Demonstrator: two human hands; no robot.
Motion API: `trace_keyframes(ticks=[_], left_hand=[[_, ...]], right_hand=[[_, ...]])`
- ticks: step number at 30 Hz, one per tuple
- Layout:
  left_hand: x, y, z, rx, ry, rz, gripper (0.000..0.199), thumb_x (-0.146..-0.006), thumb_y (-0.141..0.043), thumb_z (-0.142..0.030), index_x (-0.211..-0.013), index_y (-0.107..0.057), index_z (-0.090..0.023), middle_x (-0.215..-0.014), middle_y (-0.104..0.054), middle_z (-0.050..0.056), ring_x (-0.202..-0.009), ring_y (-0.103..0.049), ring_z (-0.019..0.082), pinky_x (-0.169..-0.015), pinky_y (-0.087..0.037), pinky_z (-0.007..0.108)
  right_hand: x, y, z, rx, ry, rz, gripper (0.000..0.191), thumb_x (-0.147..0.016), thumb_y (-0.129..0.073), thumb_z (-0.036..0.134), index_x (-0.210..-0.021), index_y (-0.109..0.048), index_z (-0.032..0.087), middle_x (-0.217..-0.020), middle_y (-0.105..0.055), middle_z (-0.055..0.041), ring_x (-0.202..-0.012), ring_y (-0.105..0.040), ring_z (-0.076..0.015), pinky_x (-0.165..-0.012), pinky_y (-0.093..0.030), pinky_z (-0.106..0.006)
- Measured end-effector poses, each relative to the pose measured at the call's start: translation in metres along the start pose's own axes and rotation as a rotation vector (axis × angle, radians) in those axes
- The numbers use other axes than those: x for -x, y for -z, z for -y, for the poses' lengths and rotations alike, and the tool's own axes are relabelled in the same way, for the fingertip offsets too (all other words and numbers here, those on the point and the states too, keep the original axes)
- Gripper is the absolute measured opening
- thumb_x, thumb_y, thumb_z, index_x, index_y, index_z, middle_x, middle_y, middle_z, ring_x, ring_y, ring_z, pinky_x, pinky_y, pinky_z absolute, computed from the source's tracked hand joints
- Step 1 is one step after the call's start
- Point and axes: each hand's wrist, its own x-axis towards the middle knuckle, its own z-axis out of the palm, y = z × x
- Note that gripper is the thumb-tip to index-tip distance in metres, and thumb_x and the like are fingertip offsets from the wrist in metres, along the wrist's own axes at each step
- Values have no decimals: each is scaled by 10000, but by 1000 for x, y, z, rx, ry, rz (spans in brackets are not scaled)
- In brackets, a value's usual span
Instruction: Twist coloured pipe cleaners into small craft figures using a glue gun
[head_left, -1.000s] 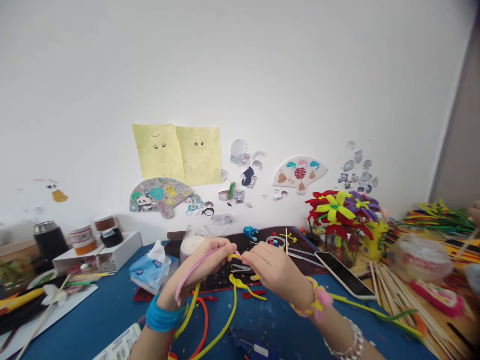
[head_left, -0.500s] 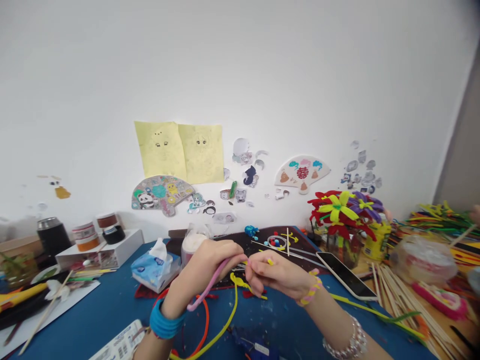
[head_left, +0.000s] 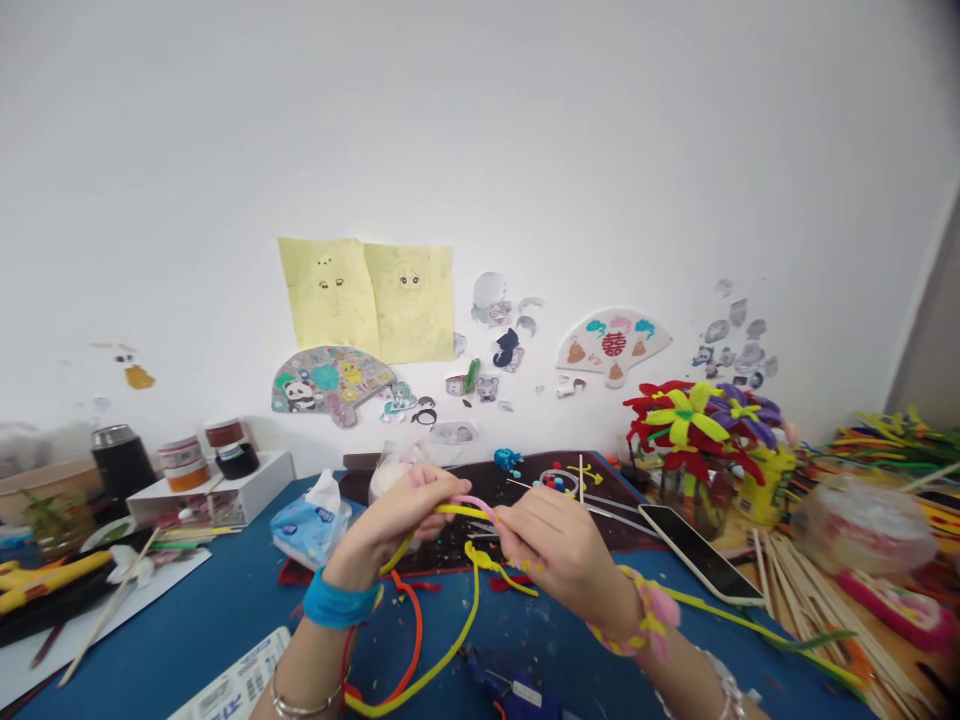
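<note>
My left hand and my right hand meet in front of me above a black work mat. Between them runs a pink pipe cleaner alongside a yellow pipe cleaner. My left fingers are closed around both, and my right fingertips pinch at the pink one's end. A long yellow pipe cleaner and an orange one lie below my hands. My right wrist wears a pink-and-yellow pipe cleaner bracelet.
A tissue packet sits left of my hands, a phone right, beside pipe cleaner flowers in a glass vase. Wooden sticks lie at right. A glue gun rests near the blue table's front edge.
The pink pipe cleaner has swung up from hanging below my left hand to lying across between my hands. The yellow one now lies along it. The view has shifted slightly.
</note>
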Motion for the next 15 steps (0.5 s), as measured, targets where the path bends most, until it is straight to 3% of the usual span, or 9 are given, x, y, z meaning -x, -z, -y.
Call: trace_keyframes(ticks=[2,4,8,11,13,15], left_hand=[[-11,13,12,35,35,33,405,-779,-529,-466,-541,-340,-197,-355,-238,-105,-310,-190,43,-353,-152,191],[-18,22,21,-120,38,26,424,-815,-468,-489,-531,-381,-187,-342,-272,-89,-302,-218,49,-357,-179,196],[-19,16,22,-431,4,-19,461,-761,-551,-523,-497,-455,-159,-387,-411,-35,-358,-358,83,-384,-232,214],[-11,-3,9,-622,-285,-149,327,-744,-615,-479,-756,-579,-155,-619,-561,-11,-534,-479,119,-475,-334,223],[-5,-16,0,-577,-465,-228,308,-786,-605,-410,-983,-561,-177,-772,-598,7,-652,-531,136,-570,-410,236],[-2,-26,-6,-482,-600,-283,303,-804,-608,-328,-1063,-534,-191,-913,-608,36,-796,-567,150,-682,-457,249]], right_hand=[[-1,9,1,-89,-38,-73,140,-833,-509,99,-752,-620,128,-615,-556,-25,-592,-437,-117,-589,-345,-269],[-2,19,2,-236,-157,-118,140,-835,-505,107,-760,-619,139,-636,-574,-19,-594,-466,-107,-595,-366,-252],[-3,30,-2,-531,-489,-78,207,-863,-484,208,-708,-615,162,-581,-523,12,-542,-457,-92,-536,-350,-228],[-5,28,-6,-818,-700,-44,262,-866,-462,252,-646,-574,162,-494,-432,36,-493,-403,-88,-511,-321,-230],[-6,24,-8,-1044,-798,-27,271,-855,-453,249,-616,-542,160,-462,-387,45,-476,-379,-87,-514,-319,-233],[-7,20,-8,-1244,-877,2,270,-848,-451,254,-607,-526,158,-440,-350,54,-450,-351,-82,-499,-309,-233]])
